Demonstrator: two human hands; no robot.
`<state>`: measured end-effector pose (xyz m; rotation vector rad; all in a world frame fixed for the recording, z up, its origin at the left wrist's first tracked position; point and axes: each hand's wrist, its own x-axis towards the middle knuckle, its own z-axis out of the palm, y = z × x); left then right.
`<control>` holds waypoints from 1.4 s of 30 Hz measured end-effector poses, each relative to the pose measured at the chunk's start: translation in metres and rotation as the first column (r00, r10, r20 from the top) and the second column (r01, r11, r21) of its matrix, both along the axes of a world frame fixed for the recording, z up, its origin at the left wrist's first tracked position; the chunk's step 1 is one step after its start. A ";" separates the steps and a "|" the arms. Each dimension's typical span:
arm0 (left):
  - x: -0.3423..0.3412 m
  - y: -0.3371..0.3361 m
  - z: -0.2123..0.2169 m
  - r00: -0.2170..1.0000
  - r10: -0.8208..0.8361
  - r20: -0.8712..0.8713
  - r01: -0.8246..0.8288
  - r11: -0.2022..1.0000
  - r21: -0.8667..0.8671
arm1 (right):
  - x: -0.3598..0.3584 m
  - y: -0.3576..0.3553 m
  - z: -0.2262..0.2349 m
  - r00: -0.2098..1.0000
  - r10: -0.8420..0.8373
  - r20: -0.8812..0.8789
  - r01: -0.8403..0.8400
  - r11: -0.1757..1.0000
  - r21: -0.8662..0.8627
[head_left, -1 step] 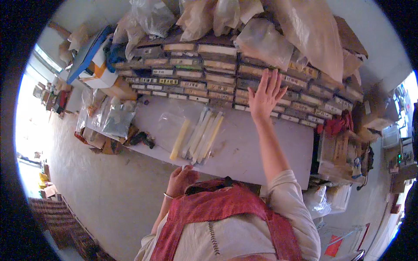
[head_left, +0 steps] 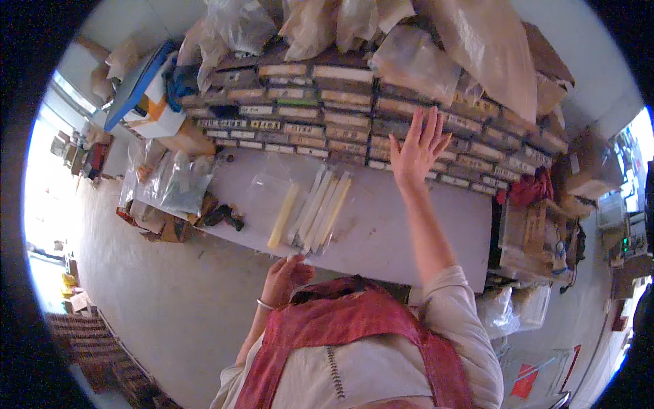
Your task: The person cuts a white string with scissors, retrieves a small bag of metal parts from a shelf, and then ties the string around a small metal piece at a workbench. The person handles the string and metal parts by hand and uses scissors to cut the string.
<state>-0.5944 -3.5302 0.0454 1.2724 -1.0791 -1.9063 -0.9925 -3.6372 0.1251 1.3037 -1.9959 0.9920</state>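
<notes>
My right hand is raised with its fingers spread, in front of a wide stack of small labelled drawers. It holds nothing; whether the fingertips touch the drawer fronts I cannot tell. Low at the front edge of the pale table, my left hand is closed, its fingers curled around something small and whitish that I cannot make out. Just beyond that hand, several long white and yellow strips lie side by side in clear plastic on the tabletop. One yellow strip lies a little apart on the left.
Plastic bags sit on top of the drawers. Filled clear bags and a small dark object lie at the table's left end. A blue-lidded white box leans behind them. On the right stand cartons with red cloth.
The view has shifted very slightly. Both hands keep nearly the same place and pose; my left hand is a touch higher, nearer the strips.
</notes>
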 end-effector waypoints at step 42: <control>0.154 0.796 0.039 -0.458 -0.889 -0.025 0.876 -0.446 -0.181 | 0.639 1.047 -0.071 0.411 0.611 0.677 0.824 0.069 -0.563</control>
